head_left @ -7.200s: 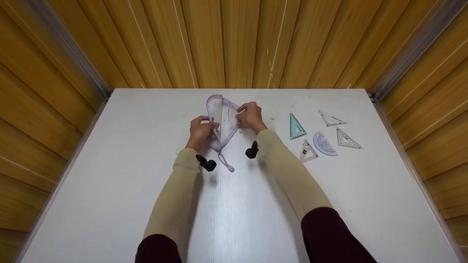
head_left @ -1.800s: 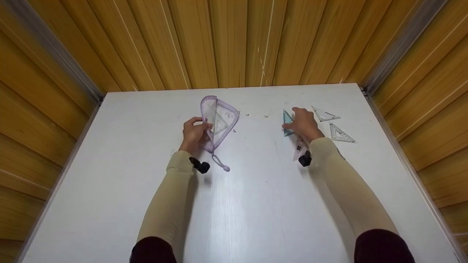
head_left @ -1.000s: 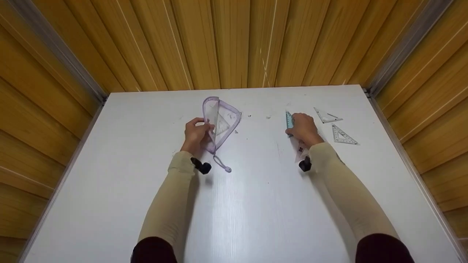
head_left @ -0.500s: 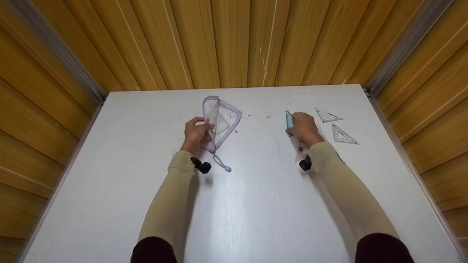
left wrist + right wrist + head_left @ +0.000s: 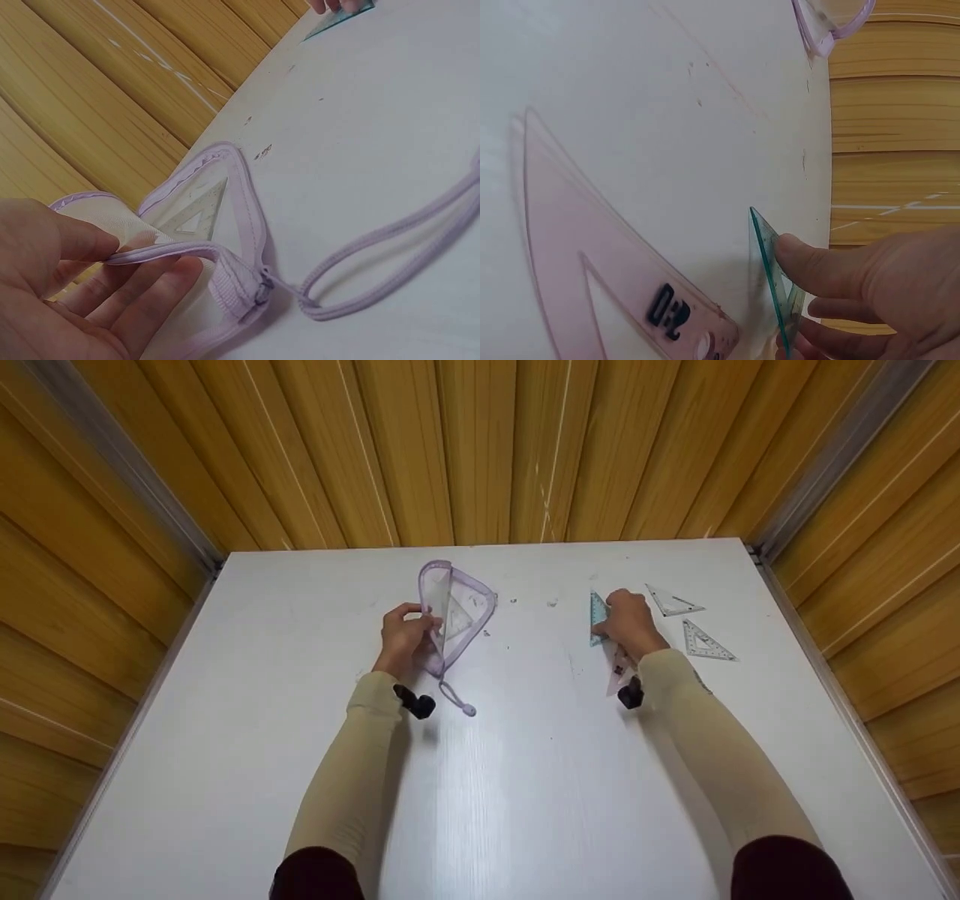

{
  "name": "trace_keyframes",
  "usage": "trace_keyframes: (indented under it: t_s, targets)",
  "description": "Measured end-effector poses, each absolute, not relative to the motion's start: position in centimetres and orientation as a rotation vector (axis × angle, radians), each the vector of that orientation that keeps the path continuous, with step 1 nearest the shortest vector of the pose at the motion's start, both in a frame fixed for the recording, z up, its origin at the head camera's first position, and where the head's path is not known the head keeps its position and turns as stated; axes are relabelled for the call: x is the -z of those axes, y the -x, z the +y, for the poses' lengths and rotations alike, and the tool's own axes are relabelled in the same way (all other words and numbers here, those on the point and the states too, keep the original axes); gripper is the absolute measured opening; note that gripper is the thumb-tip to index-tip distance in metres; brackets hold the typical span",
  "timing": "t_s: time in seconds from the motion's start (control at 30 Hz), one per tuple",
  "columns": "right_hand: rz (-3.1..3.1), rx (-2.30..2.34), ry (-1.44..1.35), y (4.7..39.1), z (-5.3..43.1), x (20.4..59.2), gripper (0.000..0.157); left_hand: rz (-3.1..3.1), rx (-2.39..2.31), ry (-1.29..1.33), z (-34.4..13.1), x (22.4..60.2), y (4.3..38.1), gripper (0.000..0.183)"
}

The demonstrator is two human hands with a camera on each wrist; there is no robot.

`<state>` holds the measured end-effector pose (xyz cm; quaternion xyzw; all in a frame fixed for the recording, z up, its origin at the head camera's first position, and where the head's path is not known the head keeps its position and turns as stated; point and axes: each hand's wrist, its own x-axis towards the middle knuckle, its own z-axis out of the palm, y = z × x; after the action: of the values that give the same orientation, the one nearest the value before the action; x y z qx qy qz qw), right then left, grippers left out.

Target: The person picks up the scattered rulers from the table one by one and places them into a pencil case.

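Note:
My left hand [image 5: 405,636] pinches the near-left edge of a see-through pouch [image 5: 244,199] with lilac trim, and its mouth gapes. Inside lies a clear set square [image 5: 213,201]. A lilac cord loop [image 5: 375,247] hangs off the pouch's zip end. Over on the right, my right hand [image 5: 631,624] holds a teal set square [image 5: 769,266] between thumb and fingers. The right wrist view shows it tilted, one edge raised. Just below that hand lies a pink set square [image 5: 577,202], partly covered by the wrist in the head view.
Two clear set squares, an upper one [image 5: 664,601] and a lower one [image 5: 720,651], lie right of my right hand. A protractor is almost wholly hidden under the right forearm. Wooden panels [image 5: 480,450] stand behind and beside the white table [image 5: 495,795].
My right hand has left the pouch and moved right to the teal set square, which it now grips and tilts. The left hand has kept its hold on the pouch.

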<state>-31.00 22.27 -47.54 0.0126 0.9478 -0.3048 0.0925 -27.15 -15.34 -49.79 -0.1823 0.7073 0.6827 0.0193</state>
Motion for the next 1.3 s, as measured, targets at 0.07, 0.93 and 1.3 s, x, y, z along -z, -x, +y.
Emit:
trace_keyframes:
  t_s: [0.07, 0.93, 1.3]
  targets:
    - [2.774, 0.939, -0.083, 31.0, 22.5, 47.3, 0.051, 2.203, -2.111, 0.564, -15.3, 49.8, 27.2, 0.035]
    - [2.777, 0.981, -0.061, 31.4, 24.2, 46.5, 0.035, 2.261, -2.082, 0.552, -15.4, 50.1, 27.1, 0.031]
    - [2.749, 1.126, -0.121, 31.8, 24.9, 45.7, 0.034, 2.278, -2.054, 0.551, -15.1, 49.9, 27.1, 0.032]
